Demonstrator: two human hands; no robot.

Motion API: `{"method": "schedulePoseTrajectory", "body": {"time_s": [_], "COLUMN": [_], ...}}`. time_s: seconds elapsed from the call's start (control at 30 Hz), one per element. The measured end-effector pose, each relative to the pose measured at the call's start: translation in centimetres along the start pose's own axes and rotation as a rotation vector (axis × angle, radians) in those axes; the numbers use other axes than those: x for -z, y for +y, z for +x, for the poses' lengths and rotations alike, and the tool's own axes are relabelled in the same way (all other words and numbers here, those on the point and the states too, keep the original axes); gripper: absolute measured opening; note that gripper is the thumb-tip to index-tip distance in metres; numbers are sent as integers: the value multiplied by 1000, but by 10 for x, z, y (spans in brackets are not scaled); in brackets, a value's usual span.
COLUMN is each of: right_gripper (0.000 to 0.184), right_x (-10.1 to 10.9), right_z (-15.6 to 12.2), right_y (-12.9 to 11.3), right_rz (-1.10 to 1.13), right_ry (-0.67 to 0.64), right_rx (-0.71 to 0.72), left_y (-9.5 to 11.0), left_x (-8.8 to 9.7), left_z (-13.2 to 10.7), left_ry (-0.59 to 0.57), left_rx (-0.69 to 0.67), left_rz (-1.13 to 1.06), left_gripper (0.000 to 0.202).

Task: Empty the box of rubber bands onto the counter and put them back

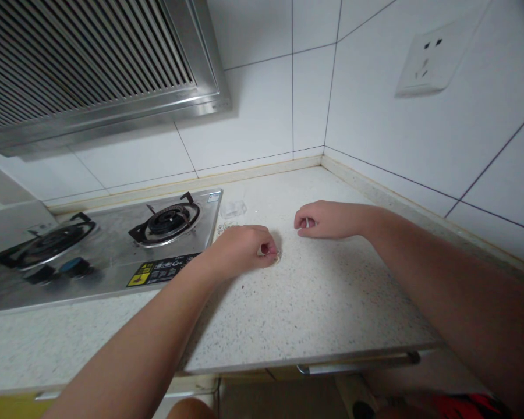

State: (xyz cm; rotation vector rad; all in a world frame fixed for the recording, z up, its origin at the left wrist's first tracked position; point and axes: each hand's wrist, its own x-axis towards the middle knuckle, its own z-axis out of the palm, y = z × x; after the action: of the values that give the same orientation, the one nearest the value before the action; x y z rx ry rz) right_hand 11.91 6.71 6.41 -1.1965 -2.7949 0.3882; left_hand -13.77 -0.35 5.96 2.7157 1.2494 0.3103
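Note:
My left hand (247,247) is low over the speckled countertop (314,297), thumb and fingertips pinched together. Something small and shiny shows at the fingertips, too small to name. To its right, my right hand (317,220) hovers near the counter with fingers curled to the thumb; whatever they hold, if anything, cannot be made out. Behind my left hand lies a clear plastic box (233,208). A small scatter of tiny dark and light bits (223,228) sits between that box and my left wrist.
A steel gas stove (113,256) with two burners and knobs fills the left side. Above it hangs a range hood (209,87). White tiled walls meet in a corner behind the counter, with a socket (432,58) on the right. A drawer handle (358,364) runs below the front edge.

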Motion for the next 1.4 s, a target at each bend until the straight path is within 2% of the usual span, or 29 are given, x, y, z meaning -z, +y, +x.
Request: {"method": "schedulePoseTrajectory", "body": {"time_s": [0.27, 0.6, 0.73, 0.83, 0.9, 1.0, 1.1, 1.27, 1.4], "right_gripper": [24, 23, 24, 25, 25, 25, 24, 23, 22], "right_x": [-1, 0, 0, 0, 0, 0, 0, 1, 1], "right_z": [-1, -1, -1, -1, -1, -1, -1, -2, -2], "right_y": [0, -1, 0, 1, 2, 3, 4, 3, 3], "right_rz": [-2, 0, 16, 26, 35, 53, 59, 64, 66], "right_ry": [1, -6, -11, -19, -21, -23, -25, -18, -16], "right_rx": [-1, -9, -17, -21, -20, -22, -32, -27, -30], "left_y": [-1, -1, -18, -40, -55, -76, -89, -96, -101], "left_x": [1, -5, 6, 17, 22, 23, 22, 25, 23], "left_z": [0, 1, -3, -7, -10, -13, -16, -20, -22], "left_ry": [-92, -49, 70, 178, 211, 176, 125, 58, 83], "left_rx": [-83, -75, -21, 120, 197, 292, 299, 312, 306], "left_rz": [21, 138, 95, 178, 247, 264, 267, 229, 206], "left_gripper": [16, 10, 12, 15, 17, 20, 23, 28, 30]}}
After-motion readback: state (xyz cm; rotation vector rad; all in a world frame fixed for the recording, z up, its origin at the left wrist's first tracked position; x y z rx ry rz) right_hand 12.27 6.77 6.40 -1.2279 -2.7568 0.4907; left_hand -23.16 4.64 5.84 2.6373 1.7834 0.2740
